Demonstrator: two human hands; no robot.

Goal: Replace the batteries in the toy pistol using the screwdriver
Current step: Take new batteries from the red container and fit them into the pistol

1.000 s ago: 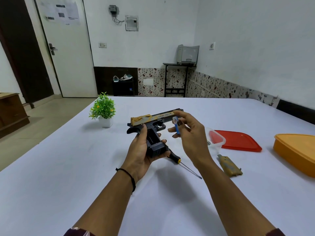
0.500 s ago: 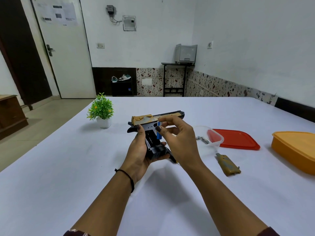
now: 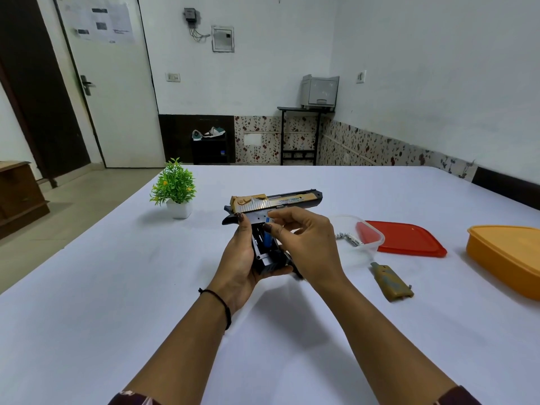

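Note:
My left hand grips the black handle of the toy pistol, whose gold slide points right above the table. The grip's side is uncovered. A blue battery stands in the exposed compartment, and my right hand pinches it with thumb and fingers. The olive-gold grip cover lies on the table to the right. Only a dark bit of the screwdriver shows beneath my right hand. Two white batteries lie in a clear plastic container.
A red lid lies behind the clear container. An orange lidded box sits at the right edge. A small potted plant stands at the left on the white table.
My right hand has carried the blue battery from beside the barrel down into the open grip compartment. The screwdriver is now mostly hidden under that hand. My left hand keeps holding the pistol.

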